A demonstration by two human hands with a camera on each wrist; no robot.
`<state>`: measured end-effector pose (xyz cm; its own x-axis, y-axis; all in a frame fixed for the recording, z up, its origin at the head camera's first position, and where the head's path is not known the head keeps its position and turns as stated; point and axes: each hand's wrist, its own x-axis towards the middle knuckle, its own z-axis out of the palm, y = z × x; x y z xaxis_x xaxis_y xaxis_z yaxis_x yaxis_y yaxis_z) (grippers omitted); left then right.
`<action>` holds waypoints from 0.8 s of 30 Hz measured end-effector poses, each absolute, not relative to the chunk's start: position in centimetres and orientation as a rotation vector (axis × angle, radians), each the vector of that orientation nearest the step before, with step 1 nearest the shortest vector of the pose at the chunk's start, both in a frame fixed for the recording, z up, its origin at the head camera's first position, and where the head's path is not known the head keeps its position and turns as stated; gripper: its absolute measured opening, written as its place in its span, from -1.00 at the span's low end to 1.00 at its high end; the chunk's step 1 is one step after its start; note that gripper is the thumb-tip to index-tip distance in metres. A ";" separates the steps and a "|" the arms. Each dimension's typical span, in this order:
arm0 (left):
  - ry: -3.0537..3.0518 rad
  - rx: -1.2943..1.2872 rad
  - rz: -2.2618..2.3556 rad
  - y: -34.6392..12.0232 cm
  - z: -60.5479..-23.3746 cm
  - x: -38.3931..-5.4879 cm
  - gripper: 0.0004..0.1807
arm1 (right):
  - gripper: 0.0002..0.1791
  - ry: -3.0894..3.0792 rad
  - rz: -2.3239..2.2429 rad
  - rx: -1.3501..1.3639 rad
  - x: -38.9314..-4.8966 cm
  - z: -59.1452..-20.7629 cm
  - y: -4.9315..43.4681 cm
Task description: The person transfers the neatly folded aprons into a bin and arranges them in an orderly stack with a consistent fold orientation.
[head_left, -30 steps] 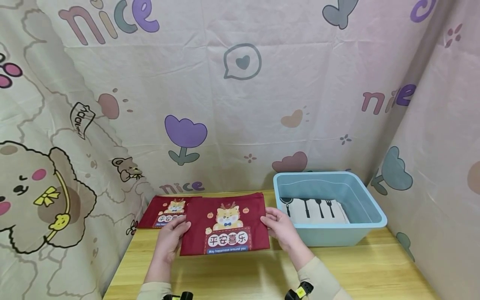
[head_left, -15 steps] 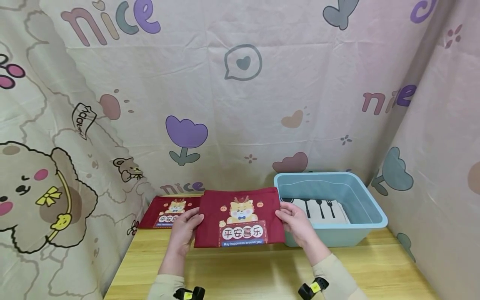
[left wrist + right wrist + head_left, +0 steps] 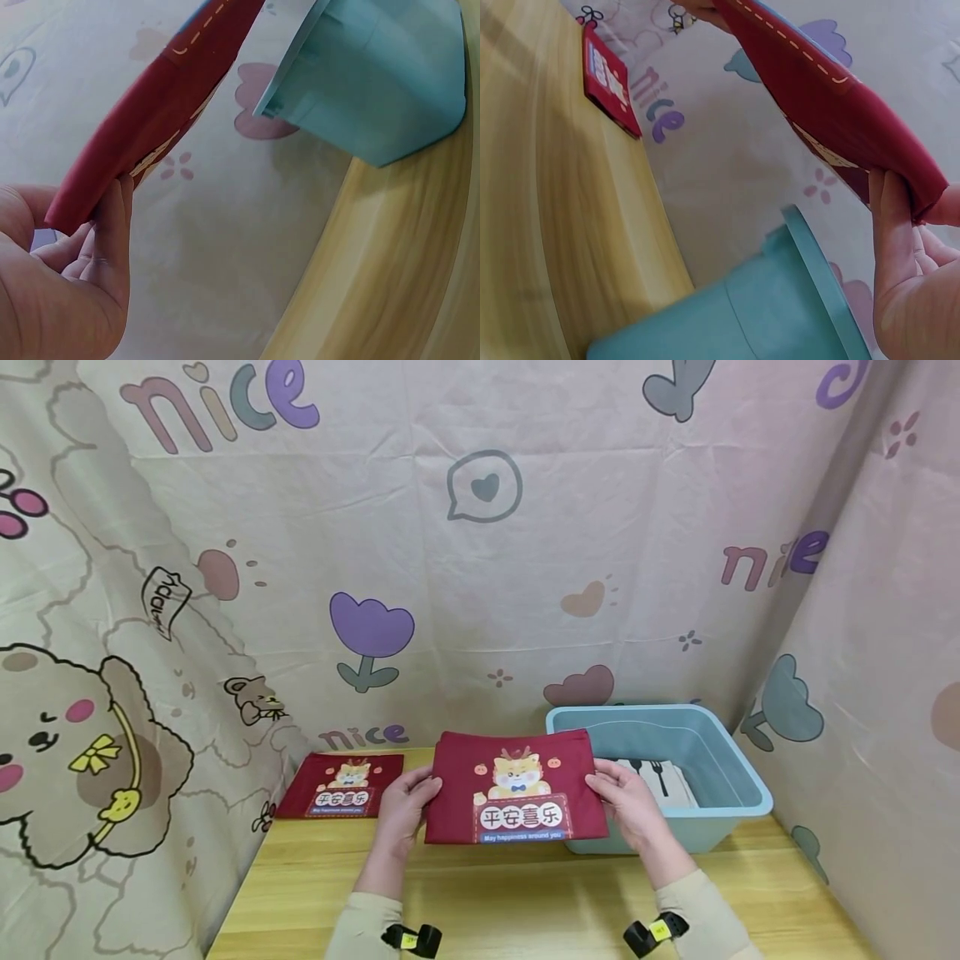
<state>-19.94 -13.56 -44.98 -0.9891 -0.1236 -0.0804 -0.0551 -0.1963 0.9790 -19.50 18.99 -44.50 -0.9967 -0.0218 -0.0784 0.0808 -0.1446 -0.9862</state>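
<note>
Printed curtains (image 3: 480,577) stand behind a wooden table (image 3: 480,902) in the head view. Left hand (image 3: 406,802) and right hand (image 3: 630,797) pinch a folded red cloth (image 3: 517,777) by its opposite side edges, up off the table, its right part hiding the near left corner of a blue tub (image 3: 720,812) with a white cloth (image 3: 677,785) inside. A second red cloth (image 3: 341,785) lies at the table's far left. Held only at its sides, the folded red cloth might sag or unfold if either pinch loosened, or snag the rim if carried low.

From the left wrist, its edge sits between thumb and fingers (image 3: 112,232), most of it reaching beyond them.

From the right wrist, the other edge is pinched likewise, apart from the tub.
</note>
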 end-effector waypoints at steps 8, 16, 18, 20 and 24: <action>-1.966 0.197 -2.413 -11.6 -44.9 -20.5 -0.53 | -0.45 2.046 -2.338 0.104 -19.5 -44.4 20.8; -1.955 0.174 -2.426 -9.3 -44.5 -20.9 -0.56 | -0.38 2.100 -2.316 0.117 -19.5 -44.0 23.0; -1.950 0.175 -2.436 -8.7 -44.4 -21.0 -0.56 | -0.35 2.107 -2.304 0.136 -19.5 -43.8 23.6; -1.947 0.165 -2.443 -8.0 -44.4 -21.1 -0.56 | -0.33 2.120 -2.286 0.163 -19.5 -43.6 24.2; -1.946 0.155 -2.451 -6.7 -44.2 -21.3 -0.57 | -0.29 2.162 -2.238 0.214 -19.6 -43.2 25.2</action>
<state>-21.33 -6.67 -44.17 -0.9951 -0.0677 -0.0728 -0.0555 -0.2284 0.9720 -19.56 25.24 -43.24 -0.9903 0.0789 -0.1141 0.1113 -0.0392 -0.9930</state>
